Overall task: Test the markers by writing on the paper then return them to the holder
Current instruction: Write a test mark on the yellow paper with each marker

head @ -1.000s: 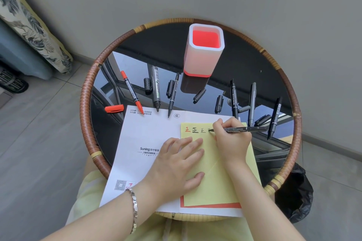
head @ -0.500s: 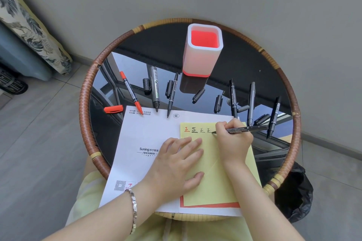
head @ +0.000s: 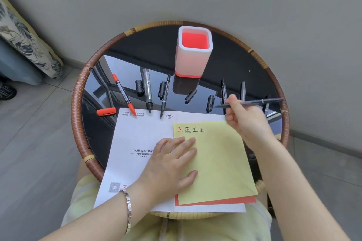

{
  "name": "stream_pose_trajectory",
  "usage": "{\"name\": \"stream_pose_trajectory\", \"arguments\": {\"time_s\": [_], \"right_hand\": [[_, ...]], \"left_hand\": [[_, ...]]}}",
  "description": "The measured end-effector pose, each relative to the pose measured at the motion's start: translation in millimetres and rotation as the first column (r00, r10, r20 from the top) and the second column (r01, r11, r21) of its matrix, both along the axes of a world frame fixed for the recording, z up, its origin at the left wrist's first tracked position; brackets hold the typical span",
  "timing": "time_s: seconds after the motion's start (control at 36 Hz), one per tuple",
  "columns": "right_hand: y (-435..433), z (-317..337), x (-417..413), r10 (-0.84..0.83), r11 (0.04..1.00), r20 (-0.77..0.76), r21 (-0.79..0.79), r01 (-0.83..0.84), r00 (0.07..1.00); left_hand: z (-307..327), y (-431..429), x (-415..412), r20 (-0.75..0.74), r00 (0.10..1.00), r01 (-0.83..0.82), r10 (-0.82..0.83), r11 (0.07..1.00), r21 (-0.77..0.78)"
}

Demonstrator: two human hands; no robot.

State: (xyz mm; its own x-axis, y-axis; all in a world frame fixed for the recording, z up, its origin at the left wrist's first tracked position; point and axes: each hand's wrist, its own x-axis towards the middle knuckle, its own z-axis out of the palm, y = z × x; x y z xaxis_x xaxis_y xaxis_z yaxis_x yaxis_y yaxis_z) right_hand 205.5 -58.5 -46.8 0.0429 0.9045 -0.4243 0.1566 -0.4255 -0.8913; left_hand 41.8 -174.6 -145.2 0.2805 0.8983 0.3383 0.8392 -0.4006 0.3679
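Observation:
My right hand (head: 246,121) pinches a thin black marker (head: 260,101), lifted off the yellow paper (head: 219,154) and held level above the table's right side. Several written characters sit along the paper's top edge. My left hand (head: 172,164) lies flat across the yellow paper and the white sheet (head: 137,139) beneath it. The white holder (head: 194,55) with a red inside stands at the back of the table, nothing in it. An uncapped red marker (head: 123,94), a thick black marker (head: 147,89) and a thin black marker (head: 164,96) lie left of the holder.
A red cap (head: 106,111) lies at the left and black caps (head: 191,96) are scattered on the glass. More black markers (head: 223,90) lie behind my right hand. The round table has a woven rattan rim (head: 78,103). A wall runs close behind.
My right hand has lifted the black marker off the yellow paper and moved it up and to the right. A further character now stands on the paper. My left hand has stayed put.

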Motion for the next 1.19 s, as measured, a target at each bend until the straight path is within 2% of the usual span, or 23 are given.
{"name": "stream_pose_trajectory", "arguments": {"time_s": [0.06, 0.11, 0.17, 0.25, 0.31, 0.39, 0.56, 0.72, 0.86, 1.03, 1.08, 1.19], "right_hand": [[7, 12, 2, 0.055, 0.996, -0.135, -0.065, -0.064, 0.989], [13, 18, 2, 0.116, 0.989, -0.097, -0.082, -0.124, 0.989], [17, 20, -2, 0.205, 0.977, 0.128, -0.076, -0.197, 0.97], [22, 16, -13, 0.329, 0.941, 0.468, -0.09, -0.326, 0.82], [24, 10, -21, 0.346, 0.926, 0.569, -0.082, -0.368, 0.746], [30, -2, -36, 0.306, 0.923, 0.64, -0.018, -0.385, 0.705], [39, -21, -52, 0.239, 0.922, 0.718, 0.043, -0.384, 0.654], [40, -19, -28, 0.08, 0.928, 0.74, 0.188, -0.32, 0.667], [44, -20, -6, 0.033, 0.94, 0.817, 0.171, -0.296, 0.576], [48, -24, -14, 0.116, 0.948, 0.84, 0.065, -0.311, 0.53], [50, -22, -16, 0.127, 0.954, 0.819, 0.053, -0.295, 0.56], [52, -11, -9, 0.14, 0.976, 0.695, 0.024, -0.218, 0.705]], "left_hand": [[0, 0, 0, 0.003, 1.0, 0.0, 0.0, 1.0, -0.001], [-1, 0, 0, 0.003, 1.0, 0.001, -0.001, 1.0, 0.0], [-1, 0, 0, 0.008, 1.0, 0.001, -0.001, 1.0, 0.001], [-1, 0, 0, 0.017, 1.0, 0.004, -0.004, 1.0, 0.008], [-1, 0, 0, 0.016, 1.0, 0.006, -0.006, 1.0, 0.009], [0, 0, 0, 0.015, 1.0, 0.002, -0.002, 1.0, 0.002], [0, 0, 0, 0.007, 1.0, 0.004, -0.004, 1.0, -0.007], [1, 0, -1, -0.004, 1.0, 0.005, -0.005, 1.0, -0.015], [1, 0, -1, -0.003, 1.0, 0.006, -0.006, 1.0, -0.016], [3, 0, -1, -0.022, 1.0, 0.007, -0.008, 0.999, -0.031], [3, 0, -1, -0.021, 1.0, 0.009, -0.01, 0.999, -0.038], [4, -1, -1, -0.016, 1.0, 0.013, -0.013, 0.999, -0.036]]}}
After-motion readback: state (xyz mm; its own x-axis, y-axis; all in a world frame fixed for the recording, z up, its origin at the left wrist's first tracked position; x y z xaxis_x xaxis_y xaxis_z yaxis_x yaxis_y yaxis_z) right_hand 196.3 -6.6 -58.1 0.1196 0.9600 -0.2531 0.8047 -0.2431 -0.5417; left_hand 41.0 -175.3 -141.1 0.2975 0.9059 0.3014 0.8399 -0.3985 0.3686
